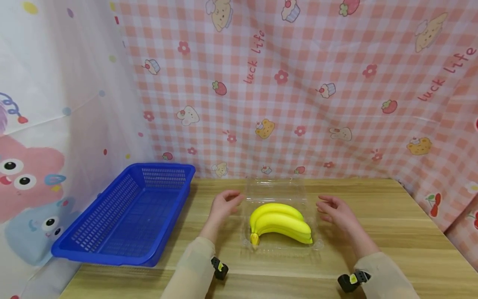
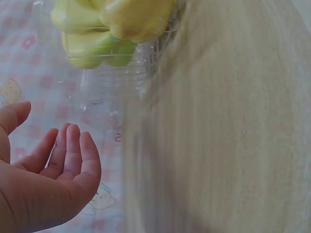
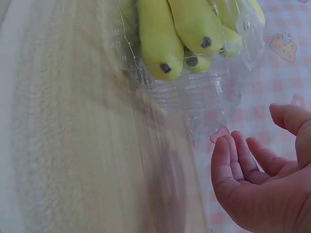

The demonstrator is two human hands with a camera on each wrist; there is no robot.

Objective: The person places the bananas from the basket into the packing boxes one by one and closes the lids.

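A bunch of yellow bananas (image 1: 281, 222) lies in a clear plastic clamshell box (image 1: 317, 244) on the wooden table. The lid (image 1: 275, 190) stands raised at the back of the box. My left hand (image 1: 224, 204) is beside the box's left edge, fingers loosely bent and holding nothing. On the opposite side, my right hand (image 1: 337, 211) hovers near the box, its fingers relaxed and apart from it. Dark banana tips (image 3: 166, 67) show through the plastic in the right wrist view, while the left wrist view has the bananas (image 2: 112, 29) at its top.
A blue plastic basket (image 1: 160, 232) with slotted sides stands on the left of the table (image 1: 396, 232). Behind the table hangs a pink checked cloth (image 1: 317, 54), and a white printed curtain (image 1: 86, 137) hangs at the left.
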